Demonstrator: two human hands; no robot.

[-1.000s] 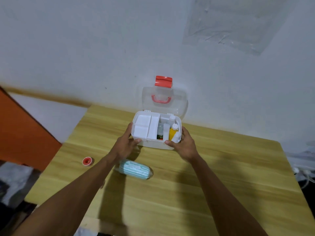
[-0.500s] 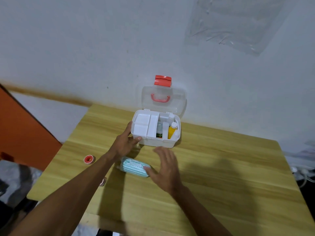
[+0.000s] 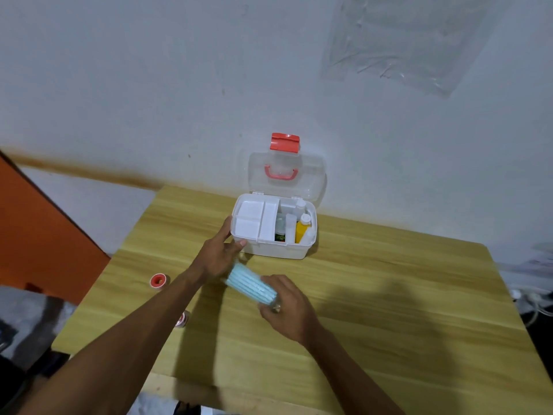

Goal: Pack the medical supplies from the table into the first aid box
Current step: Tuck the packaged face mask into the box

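Observation:
The white first aid box [image 3: 294, 251] stands open at the back of the wooden table [image 3: 389, 295], its clear lid with red handle and latch leaning on the wall. Inside are a white tray insert on the left and small bottles, one yellow [image 3: 300, 230], on the right. My left hand [image 3: 220, 254] grips the box's front left corner. My right hand [image 3: 288, 307] holds the right end of a pack of light-blue face masks [image 3: 250, 284] in clear wrap, tilted, just in front of the box.
A red-and-white tape roll [image 3: 158, 280] lies near the table's left edge. Another small roll [image 3: 182, 319] shows partly under my left forearm. An orange panel [image 3: 39, 235] stands to the left; cables lie off the table's right side.
My right hand left the box's right side, came down to the mask pack and took hold of it; the pack is now tilted. My left hand stays on the box.

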